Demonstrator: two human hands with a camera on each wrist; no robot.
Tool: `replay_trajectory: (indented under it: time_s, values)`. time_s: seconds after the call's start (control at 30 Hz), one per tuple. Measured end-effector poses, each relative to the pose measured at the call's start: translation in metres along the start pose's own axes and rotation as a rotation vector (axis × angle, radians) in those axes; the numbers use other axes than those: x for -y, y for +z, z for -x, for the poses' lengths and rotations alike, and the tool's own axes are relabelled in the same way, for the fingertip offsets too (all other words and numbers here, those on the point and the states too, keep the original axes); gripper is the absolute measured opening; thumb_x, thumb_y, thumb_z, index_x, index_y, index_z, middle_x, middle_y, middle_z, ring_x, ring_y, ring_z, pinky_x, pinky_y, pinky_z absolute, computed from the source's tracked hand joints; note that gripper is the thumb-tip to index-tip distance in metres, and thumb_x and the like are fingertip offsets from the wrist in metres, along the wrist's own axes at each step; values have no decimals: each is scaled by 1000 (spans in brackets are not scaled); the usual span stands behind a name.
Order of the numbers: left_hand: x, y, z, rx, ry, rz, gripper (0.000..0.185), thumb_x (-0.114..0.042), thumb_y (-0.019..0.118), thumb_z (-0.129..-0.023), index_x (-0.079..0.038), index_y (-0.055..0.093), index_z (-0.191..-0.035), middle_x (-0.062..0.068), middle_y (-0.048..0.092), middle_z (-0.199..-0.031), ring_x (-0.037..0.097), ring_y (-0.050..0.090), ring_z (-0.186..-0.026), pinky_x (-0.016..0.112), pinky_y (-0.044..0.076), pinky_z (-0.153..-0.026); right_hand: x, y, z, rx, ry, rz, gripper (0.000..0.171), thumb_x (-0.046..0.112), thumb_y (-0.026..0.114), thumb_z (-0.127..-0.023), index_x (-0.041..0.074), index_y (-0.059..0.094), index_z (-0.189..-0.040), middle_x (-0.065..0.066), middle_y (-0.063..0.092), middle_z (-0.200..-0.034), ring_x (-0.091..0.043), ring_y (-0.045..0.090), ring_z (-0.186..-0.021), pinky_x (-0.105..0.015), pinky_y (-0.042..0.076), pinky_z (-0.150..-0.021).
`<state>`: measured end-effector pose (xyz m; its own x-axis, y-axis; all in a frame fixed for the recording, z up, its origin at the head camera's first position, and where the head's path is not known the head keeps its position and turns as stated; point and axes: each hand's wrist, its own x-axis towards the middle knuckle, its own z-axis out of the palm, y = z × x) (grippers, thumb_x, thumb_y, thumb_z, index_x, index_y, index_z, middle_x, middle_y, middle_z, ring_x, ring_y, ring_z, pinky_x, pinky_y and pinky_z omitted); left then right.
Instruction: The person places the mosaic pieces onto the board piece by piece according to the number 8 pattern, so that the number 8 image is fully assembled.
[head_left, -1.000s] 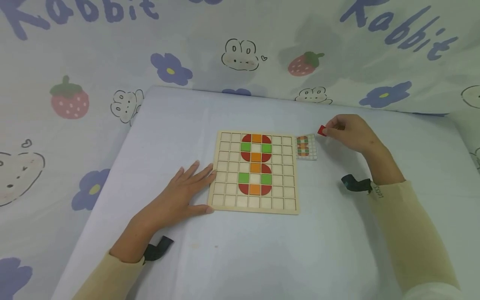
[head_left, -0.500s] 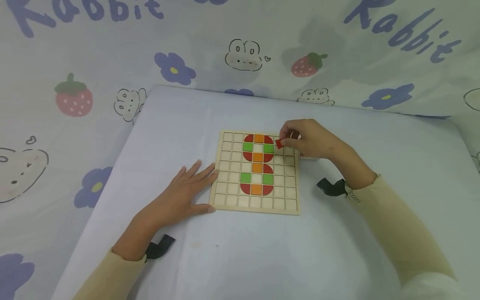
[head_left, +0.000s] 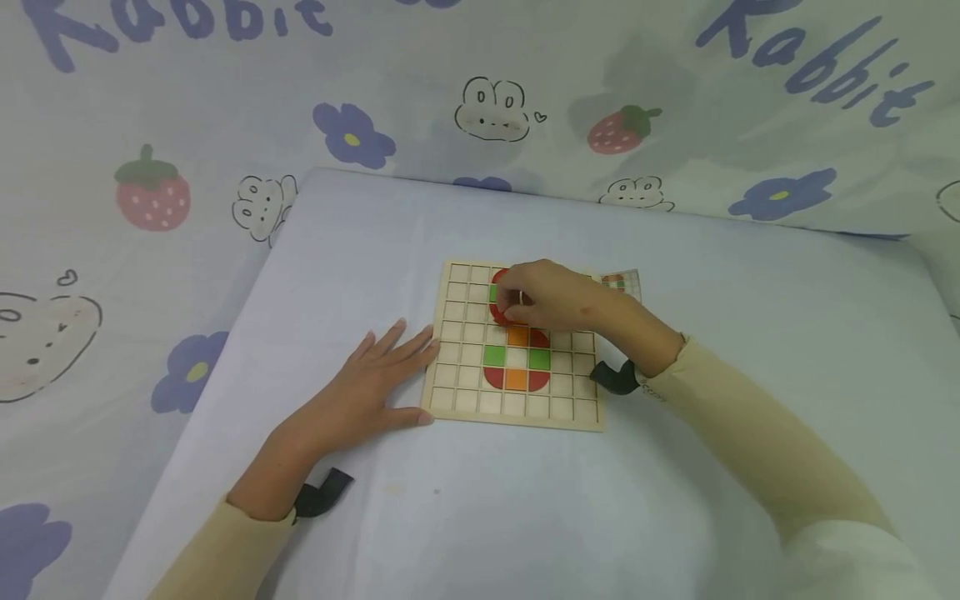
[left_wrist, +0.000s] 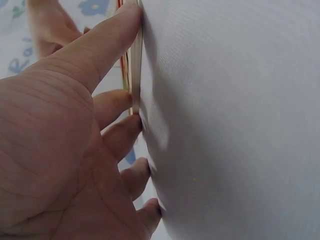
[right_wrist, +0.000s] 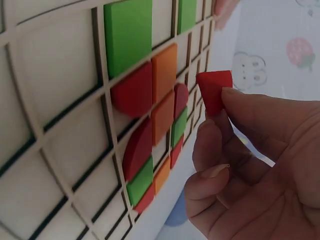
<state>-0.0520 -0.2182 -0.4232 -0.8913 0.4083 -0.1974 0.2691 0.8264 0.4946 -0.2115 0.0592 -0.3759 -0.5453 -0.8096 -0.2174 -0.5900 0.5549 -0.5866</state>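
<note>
A square wooden grid board (head_left: 459,353) lies on the table, with red rounded, green square (head_left: 494,356) and orange square (head_left: 516,380) tiles set in its middle cells. My right hand (head_left: 558,296) is over the board's upper middle and hides some tiles there. In the right wrist view, its thumb and forefinger pinch a small red tile (right_wrist: 214,90) with one curved side, apart from the grid. My left hand (head_left: 345,408) lies with spread fingers by the board's left edge; its thumb and some fingertips touch that edge.
A small printed pattern card (head_left: 628,283) lies against the board's upper right edge, partly hidden by the right forearm. White cloth (head_left: 480,508) covers the table, and a rabbit-print curtain (head_left: 420,108) hangs behind it. Each wrist carries a black device (head_left: 322,493).
My right hand has moved left from beyond the card to over the board, carrying the red tile. The left hand has stayed by the board's left edge.
</note>
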Motion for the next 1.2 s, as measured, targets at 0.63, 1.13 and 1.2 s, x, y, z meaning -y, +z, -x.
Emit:
replay_trajectory:
  time_s: [0.63, 1.13, 1.2]
  values:
    - [-2, -1, -1, 10, 30, 3, 96, -43, 84, -89, -18, 32, -166, -3, 20, -173, 32, 0, -161, 59, 1, -127, 7, 17, -14, 104, -67, 136, 9, 7, 70, -100, 13, 75, -95, 1, 64, -93, -18, 57, -90, -32, 51, -85]
    - [-2, -3, -7, 23, 12, -20, 96, -41, 85, -88, -18, 33, -165, -3, 21, -173, 32, 1, -161, 59, 1, -128, 2, 26, 1, -20, 21, 78, 7, 13, 66, -102, 14, 73, -100, 2, 65, -97, -16, 58, -91, -29, 53, -83]
    - [-1, -2, -7, 23, 7, -21, 96, -41, 85, -88, -17, 33, -165, -1, 21, -173, 33, 1, -161, 60, 1, -127, 0, 27, 7, -54, 29, 73, 7, 16, 66, -103, 13, 73, -103, 2, 65, -98, -16, 58, -90, -30, 53, -83]
